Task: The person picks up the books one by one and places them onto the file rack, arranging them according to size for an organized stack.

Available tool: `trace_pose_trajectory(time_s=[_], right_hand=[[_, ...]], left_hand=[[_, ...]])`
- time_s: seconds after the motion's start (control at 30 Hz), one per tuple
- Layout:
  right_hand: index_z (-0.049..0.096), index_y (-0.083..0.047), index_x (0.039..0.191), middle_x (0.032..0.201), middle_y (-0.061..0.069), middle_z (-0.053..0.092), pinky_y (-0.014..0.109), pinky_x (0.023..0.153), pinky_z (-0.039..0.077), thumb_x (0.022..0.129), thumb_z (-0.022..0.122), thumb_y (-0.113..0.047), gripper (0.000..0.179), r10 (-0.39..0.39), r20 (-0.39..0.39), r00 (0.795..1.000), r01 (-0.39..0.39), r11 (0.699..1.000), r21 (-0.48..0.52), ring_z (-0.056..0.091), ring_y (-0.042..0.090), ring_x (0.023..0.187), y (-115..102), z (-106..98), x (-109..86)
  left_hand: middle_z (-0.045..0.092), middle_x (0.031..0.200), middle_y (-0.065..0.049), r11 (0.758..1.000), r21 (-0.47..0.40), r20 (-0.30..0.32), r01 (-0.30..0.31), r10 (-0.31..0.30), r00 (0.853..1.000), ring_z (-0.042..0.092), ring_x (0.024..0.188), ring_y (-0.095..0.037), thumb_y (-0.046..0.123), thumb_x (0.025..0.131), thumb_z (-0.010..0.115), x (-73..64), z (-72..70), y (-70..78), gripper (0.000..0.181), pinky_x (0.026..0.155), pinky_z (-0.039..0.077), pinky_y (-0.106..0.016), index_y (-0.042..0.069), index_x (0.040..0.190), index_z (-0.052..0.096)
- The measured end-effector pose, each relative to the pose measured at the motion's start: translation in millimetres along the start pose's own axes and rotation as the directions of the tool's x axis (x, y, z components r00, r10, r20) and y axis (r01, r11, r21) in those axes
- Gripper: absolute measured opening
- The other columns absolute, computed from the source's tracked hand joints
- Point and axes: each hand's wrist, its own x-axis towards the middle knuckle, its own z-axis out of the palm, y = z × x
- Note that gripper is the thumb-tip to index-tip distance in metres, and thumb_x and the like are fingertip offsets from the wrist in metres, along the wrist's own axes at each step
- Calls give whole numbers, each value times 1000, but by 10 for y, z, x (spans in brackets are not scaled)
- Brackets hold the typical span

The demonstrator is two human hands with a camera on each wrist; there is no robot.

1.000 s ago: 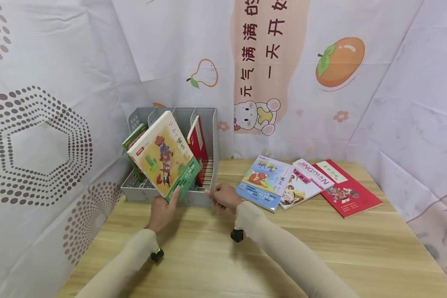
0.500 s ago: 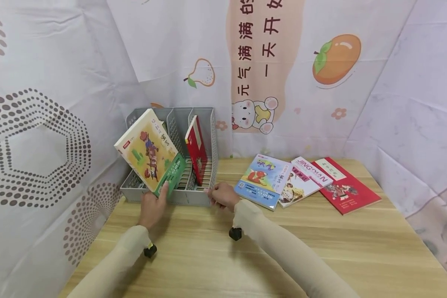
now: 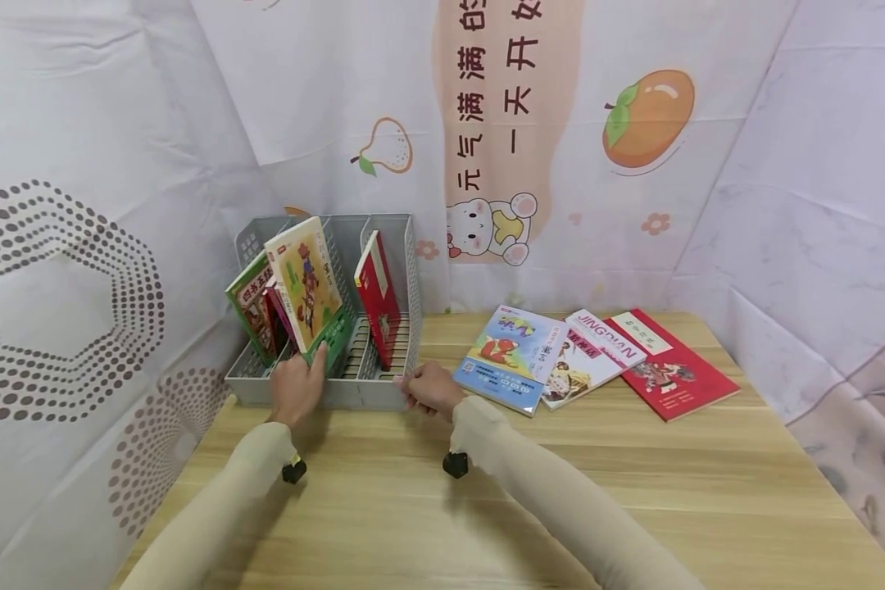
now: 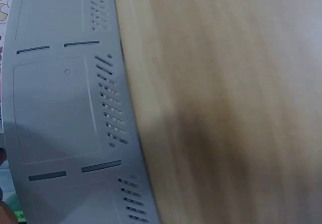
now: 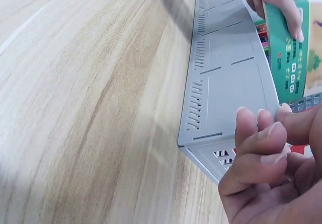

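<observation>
My left hand [image 3: 297, 389] grips the lower edge of a picture book [image 3: 306, 283] with a yellow cover and a green band. The book stands nearly upright, tilted a little, at the left part of a grey file rack [image 3: 361, 396]; its lower end is partly hidden by the hand. In the right wrist view the thumb lies on the book's green band [image 5: 287, 58]. My right hand [image 3: 429, 387], fingers curled, pinches the rim at the rack's front right corner. The left wrist view holds mostly the rack's front wall [image 4: 55, 108].
A green book [image 3: 254, 307] and a thin dark-pink one [image 3: 280, 307] lean left in the rack. A red book [image 3: 378, 303] leans in its right compartment. On the wooden table [image 3: 413, 508], a blue book [image 3: 512, 360], a white book [image 3: 590, 360] and another red book [image 3: 674, 369] lie flat, overlapping.
The left hand has turned the yellow-and-green book more upright and swung its cover toward the right, exposing the books behind. The right hand stays at the rack's corner. The head view has shifted slightly.
</observation>
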Motion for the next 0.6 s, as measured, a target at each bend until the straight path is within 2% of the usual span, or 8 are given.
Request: trace_pose_trajectory(time_s=[0.13,0.3,0.43,0.5,0.6], right_hand=[[73,6,88,67,10,67,28,43,34,103,64,-28,39,-12,2,1000,12,1000,17,39,12,45,-5,-3,-7],[69,5,81,65,8,64,27,42,32,103,64,-28,40,-33,30,999,32,998,45,40,12,46,-8,2,2],[64,-2,69,63,8,63,26,41,30,103,64,-27,43,-6,33,999,4,999,51,38,11,45,39,-14,-5],[62,-4,66,63,8,63,26,41,29,103,64,-27,44,10,43,999,-12,998,59,38,11,44,44,-33,-13],[61,-4,67,65,8,64,25,42,29,103,64,-27,43,9,78,997,-15,997,79,38,10,45,12,-58,-16]], left_hand=[[35,49,-2,997,62,77,55,-60,995,39,46,-23,52,109,38,132,49,49,67,48,30,-38,14,54,38],[41,52,-6,982,106,58,158,-164,985,44,48,-27,58,109,29,261,139,70,69,47,31,-41,13,58,41],[41,54,-6,976,117,99,185,-197,975,44,49,-26,61,108,23,289,252,75,70,47,32,-40,13,61,41],[39,54,-5,974,129,129,188,-204,970,42,49,-25,61,108,23,295,284,76,69,47,30,-39,13,61,40],[36,52,-4,969,144,142,199,-219,965,40,46,-23,56,109,31,343,264,85,66,44,28,-37,13,59,39]])
